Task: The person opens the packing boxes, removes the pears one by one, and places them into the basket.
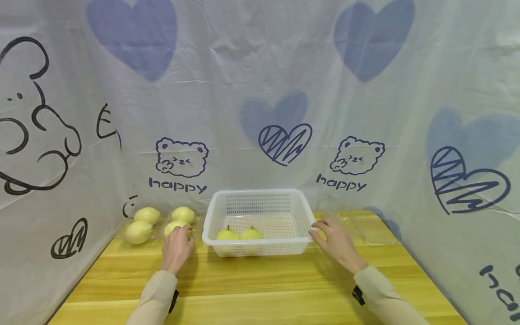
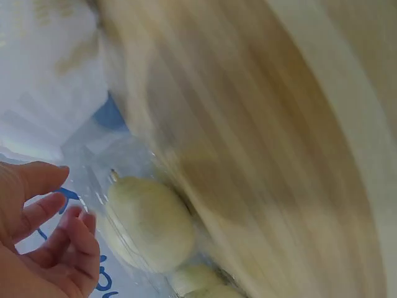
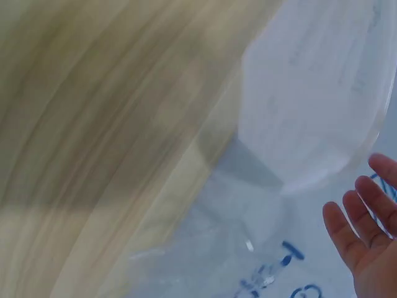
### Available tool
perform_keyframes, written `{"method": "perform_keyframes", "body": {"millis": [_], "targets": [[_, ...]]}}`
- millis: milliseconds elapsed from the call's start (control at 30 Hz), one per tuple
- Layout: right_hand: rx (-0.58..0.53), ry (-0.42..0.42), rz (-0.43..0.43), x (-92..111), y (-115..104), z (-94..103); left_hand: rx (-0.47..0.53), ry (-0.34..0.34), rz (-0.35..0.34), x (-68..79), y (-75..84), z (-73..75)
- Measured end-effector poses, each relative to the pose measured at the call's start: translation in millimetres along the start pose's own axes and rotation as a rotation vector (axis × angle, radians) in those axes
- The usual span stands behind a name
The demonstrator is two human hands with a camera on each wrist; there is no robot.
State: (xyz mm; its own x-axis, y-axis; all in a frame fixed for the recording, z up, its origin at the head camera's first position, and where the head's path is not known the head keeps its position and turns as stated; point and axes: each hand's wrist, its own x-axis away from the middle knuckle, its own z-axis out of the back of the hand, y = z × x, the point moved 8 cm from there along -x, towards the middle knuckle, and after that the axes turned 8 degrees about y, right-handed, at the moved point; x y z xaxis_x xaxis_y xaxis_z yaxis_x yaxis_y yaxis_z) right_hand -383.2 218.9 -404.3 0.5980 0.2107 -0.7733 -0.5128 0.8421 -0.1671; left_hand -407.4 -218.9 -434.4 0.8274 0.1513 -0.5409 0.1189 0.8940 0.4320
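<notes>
A white slatted plastic basket (image 1: 262, 243) stands mid-table with two yellow pears (image 1: 251, 233) inside, stems up. To its left, several pale yellow pears (image 1: 139, 232) sit in clear plastic packaging. My left hand (image 1: 177, 248) reaches over the nearest of them; in the left wrist view its fingers are loosely bent beside a pear (image 2: 152, 223), with nothing in them. At the basket's right rim is my right hand (image 1: 337, 241), fingertips right by the corner. The right wrist view shows its fingers spread and holding nothing near the basket wall (image 3: 310, 99).
Clear plastic trays (image 1: 373, 228) lie to the right of the basket on the wooden table (image 1: 260, 293). A white cloth (image 1: 260, 58) printed with hearts and bears hangs close behind and along both sides.
</notes>
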Motion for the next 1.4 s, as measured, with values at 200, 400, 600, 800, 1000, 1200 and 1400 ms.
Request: {"method": "perform_keyframes", "body": {"millis": [200, 400, 600, 800, 1000, 1200, 1400], "targets": [[-0.031, -0.107, 0.044, 3, -17, -12.6, -0.139, 0.023, -0.165, -4.5, 3.2, -6.7], [-0.051, -0.144, 0.09, 4, -22, -17.0, -0.204, -0.018, -0.204, -5.7, 0.5, -15.2], [-0.052, -0.163, 0.082, 3, -24, -16.8, -0.206, -0.072, -0.22, -8.4, 2.7, -22.8], [-0.055, -0.156, 0.046, 4, -22, -14.0, -0.215, -0.109, -0.263, -8.0, 9.2, -26.2], [-0.058, -0.153, 0.045, 5, -22, -12.4, -0.186, -0.116, -0.243, -5.1, 10.7, -21.2], [-0.066, -0.15, 0.042, 3, -22, -12.8, -0.064, -0.053, -0.142, -6.3, 3.8, -5.9], [-0.07, -0.149, 0.044, 4, -24, -13.9, -0.047, -0.083, 0.098, -3.2, -29.9, 2.7]]}}
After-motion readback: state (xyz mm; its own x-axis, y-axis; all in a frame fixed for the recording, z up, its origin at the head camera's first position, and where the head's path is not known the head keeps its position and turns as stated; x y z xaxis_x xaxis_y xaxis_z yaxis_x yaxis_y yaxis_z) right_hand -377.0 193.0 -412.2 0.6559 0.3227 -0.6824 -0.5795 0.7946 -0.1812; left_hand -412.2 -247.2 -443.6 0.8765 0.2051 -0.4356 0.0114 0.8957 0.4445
